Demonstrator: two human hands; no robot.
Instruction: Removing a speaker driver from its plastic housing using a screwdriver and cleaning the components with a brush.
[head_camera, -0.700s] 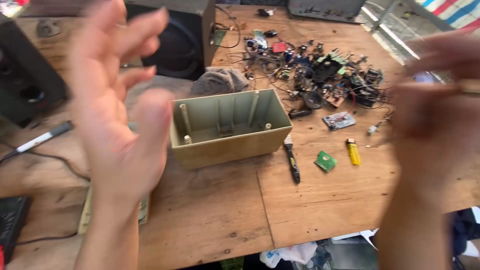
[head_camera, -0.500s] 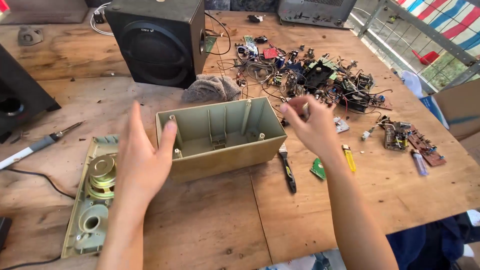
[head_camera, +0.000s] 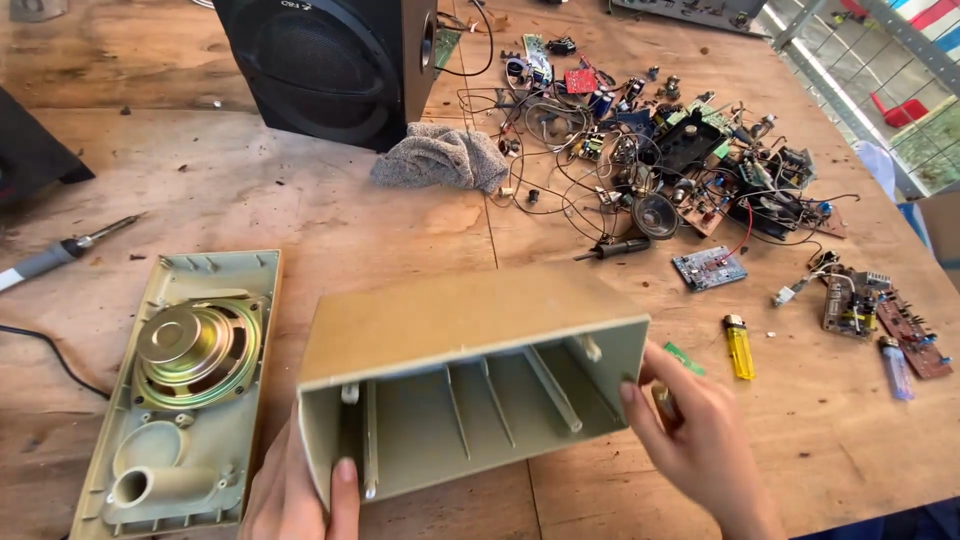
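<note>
A hollow beige plastic casing (head_camera: 450, 340) is tipped on its side on the wooden table (head_camera: 300, 215), its open face turned toward me. My left hand (head_camera: 295, 495) grips its left end, thumb on the rim. My right hand (head_camera: 695, 440) grips its right end, thumb inside the opening. Ribs and screw posts show inside the shell. To the left lies the matching front panel (head_camera: 180, 390) with a round speaker (head_camera: 195, 345) mounted in it.
A large black speaker box (head_camera: 330, 65) stands at the back, a grey rag (head_camera: 440, 155) in front of it. A tangle of circuit boards and wires (head_camera: 680, 150) fills the right. A yellow lighter (head_camera: 739, 346), a soldering iron (head_camera: 60, 255) and a black pen-shaped tool (head_camera: 620, 247) lie about.
Both hands came down from in front of the camera and took hold of the casing. It was tipped from opening-up onto its side and pulled closer to me.
</note>
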